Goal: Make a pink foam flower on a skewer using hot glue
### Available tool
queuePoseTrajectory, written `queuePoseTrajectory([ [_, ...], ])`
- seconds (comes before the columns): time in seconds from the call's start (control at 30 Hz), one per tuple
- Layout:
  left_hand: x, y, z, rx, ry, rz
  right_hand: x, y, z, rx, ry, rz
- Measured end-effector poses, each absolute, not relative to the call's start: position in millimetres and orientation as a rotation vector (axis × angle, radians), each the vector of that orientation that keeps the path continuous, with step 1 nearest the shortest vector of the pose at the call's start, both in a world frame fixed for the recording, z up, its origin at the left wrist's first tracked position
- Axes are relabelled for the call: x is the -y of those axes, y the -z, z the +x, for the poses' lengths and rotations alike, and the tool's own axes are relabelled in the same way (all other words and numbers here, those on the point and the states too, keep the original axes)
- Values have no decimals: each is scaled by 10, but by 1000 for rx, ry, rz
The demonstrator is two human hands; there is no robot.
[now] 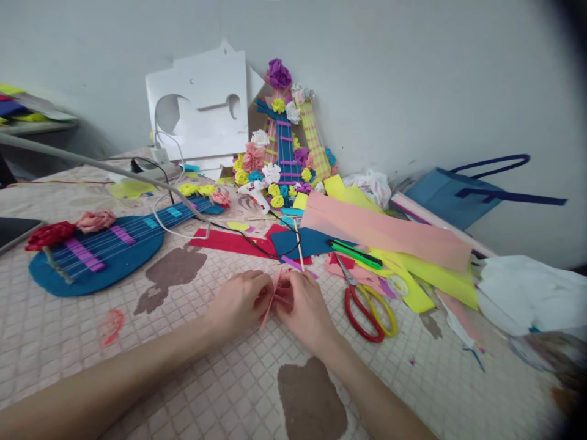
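Observation:
My left hand [239, 300] and my right hand [306, 308] meet at the middle of the table, both pinched on a small folded pink paper piece [275, 294] that fans out between the fingers. The fingers of both hands are curled and closed on it. Red-and-yellow scissors [367, 302] lie just right of my right hand. A thin wooden stick [299, 245] lies beyond the hands, across red and blue paper sheets [293, 241].
A blue guitar-shaped craft [98, 253] with paper roses lies at left. A flower-covered craft [284, 146] leans on the wall beside white cardboard [202, 110]. A glue gun [254, 194], green markers [355, 252], pink and yellow sheets [389, 235], tape and a blue bag [454, 189] crowd the right.

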State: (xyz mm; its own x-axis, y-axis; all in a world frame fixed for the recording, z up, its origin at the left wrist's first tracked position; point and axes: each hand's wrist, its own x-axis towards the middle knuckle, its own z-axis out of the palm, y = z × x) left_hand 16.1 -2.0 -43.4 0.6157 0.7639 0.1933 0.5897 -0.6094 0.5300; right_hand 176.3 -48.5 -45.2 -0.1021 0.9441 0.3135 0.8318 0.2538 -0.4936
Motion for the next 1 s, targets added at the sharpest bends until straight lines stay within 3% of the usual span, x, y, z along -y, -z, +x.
queuePoseTrajectory([
  [0.3, 42, 456, 181, -1027, -596, 2515, 509, 448, 1768, 2136, -85, -1714],
  [1.0, 2, 434, 164, -897, -783, 2642, 514, 427, 1840, 2231, -80, -1605],
])
